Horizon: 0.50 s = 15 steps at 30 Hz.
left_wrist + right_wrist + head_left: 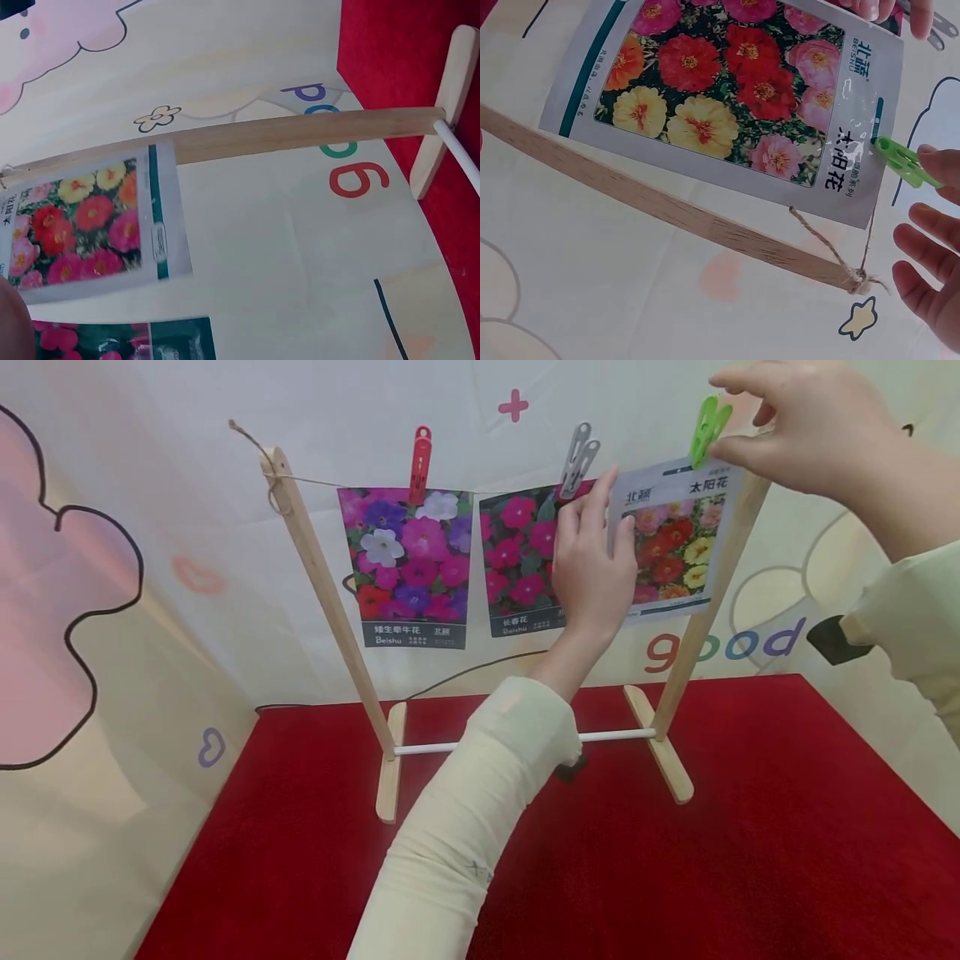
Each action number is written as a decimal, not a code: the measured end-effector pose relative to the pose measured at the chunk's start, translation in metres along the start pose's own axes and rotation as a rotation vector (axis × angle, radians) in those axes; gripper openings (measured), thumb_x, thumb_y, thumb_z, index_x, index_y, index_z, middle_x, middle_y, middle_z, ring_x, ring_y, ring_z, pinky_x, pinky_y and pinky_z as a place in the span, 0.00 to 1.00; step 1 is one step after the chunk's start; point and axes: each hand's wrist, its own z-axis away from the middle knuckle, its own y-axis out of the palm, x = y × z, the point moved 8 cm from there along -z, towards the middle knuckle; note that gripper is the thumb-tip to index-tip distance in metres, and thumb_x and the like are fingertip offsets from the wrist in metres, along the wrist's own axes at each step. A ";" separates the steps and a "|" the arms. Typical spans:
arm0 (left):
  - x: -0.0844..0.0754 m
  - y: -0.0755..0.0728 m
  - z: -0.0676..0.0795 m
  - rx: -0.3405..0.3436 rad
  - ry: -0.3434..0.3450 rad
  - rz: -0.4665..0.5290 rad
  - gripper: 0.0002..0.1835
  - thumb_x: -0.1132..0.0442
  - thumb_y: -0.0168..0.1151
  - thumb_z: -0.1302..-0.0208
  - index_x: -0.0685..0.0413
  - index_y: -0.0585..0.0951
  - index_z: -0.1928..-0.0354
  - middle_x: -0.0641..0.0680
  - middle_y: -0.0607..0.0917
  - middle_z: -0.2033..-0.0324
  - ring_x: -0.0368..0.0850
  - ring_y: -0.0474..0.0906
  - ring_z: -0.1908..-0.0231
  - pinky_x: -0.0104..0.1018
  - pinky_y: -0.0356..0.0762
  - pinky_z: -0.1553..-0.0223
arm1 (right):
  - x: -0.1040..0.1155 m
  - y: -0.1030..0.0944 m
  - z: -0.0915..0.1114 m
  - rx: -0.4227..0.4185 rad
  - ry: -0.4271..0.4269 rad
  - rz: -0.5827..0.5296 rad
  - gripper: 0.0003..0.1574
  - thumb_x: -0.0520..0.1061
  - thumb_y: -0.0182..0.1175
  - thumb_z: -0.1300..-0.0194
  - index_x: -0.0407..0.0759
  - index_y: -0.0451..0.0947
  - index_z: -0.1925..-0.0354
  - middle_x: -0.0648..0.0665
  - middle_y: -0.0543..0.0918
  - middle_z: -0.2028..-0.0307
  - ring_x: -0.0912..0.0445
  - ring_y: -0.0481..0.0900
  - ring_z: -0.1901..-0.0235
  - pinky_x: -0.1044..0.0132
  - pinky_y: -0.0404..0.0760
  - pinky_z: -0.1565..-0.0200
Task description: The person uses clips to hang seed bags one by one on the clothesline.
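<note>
A white-bordered flower seed packet (675, 539) hangs at the right end of a string, with a green clothespin (707, 433) on its top edge. Beside that clothespin is my right hand (821, 431), its thumb at the handle and its fingers spread apart. My left hand (596, 564) reaches up to the packet's left edge, thumb over the front and fingers extended. Behind it, a pink flower packet (517, 556) is partly hidden, under a grey clothespin (579, 462). Further left, a red clothespin (420, 464) holds a mixed-flower packet (405, 568).
The string (318, 482) is tied to wooden posts, the left post (326, 602) and the right post (686, 635). A white rod (618, 736) joins their feet on a red tabletop (675, 877). Behind hangs a printed cloth (202, 652).
</note>
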 end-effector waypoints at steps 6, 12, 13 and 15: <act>0.003 -0.004 0.003 0.014 0.034 -0.015 0.24 0.57 0.51 0.38 0.43 0.63 0.39 0.48 0.72 0.52 0.34 0.68 0.55 0.13 0.66 0.64 | -0.008 0.000 0.006 -0.021 0.056 -0.002 0.34 0.42 0.55 0.42 0.39 0.59 0.38 0.30 0.69 0.56 0.42 0.66 0.62 0.76 0.58 0.74; 0.005 -0.014 0.008 -0.007 0.118 -0.026 0.23 0.57 0.52 0.38 0.46 0.66 0.41 0.48 0.73 0.53 0.35 0.69 0.54 0.16 0.66 0.61 | -0.014 0.002 0.017 -0.047 0.088 -0.015 0.33 0.44 0.54 0.42 0.39 0.60 0.38 0.31 0.67 0.53 0.41 0.64 0.57 0.68 0.62 0.67; 0.005 -0.016 0.009 -0.013 0.137 -0.029 0.22 0.57 0.52 0.38 0.47 0.66 0.42 0.48 0.74 0.53 0.35 0.70 0.54 0.16 0.66 0.60 | -0.015 0.003 0.019 -0.058 0.085 -0.014 0.33 0.44 0.55 0.42 0.39 0.61 0.39 0.32 0.67 0.53 0.42 0.64 0.57 0.70 0.60 0.68; 0.005 -0.020 0.012 -0.024 0.170 -0.024 0.22 0.57 0.52 0.39 0.49 0.67 0.42 0.49 0.74 0.54 0.36 0.70 0.55 0.17 0.66 0.58 | -0.017 0.003 0.022 -0.076 0.080 -0.011 0.32 0.43 0.55 0.43 0.39 0.62 0.40 0.32 0.68 0.54 0.42 0.64 0.57 0.71 0.59 0.70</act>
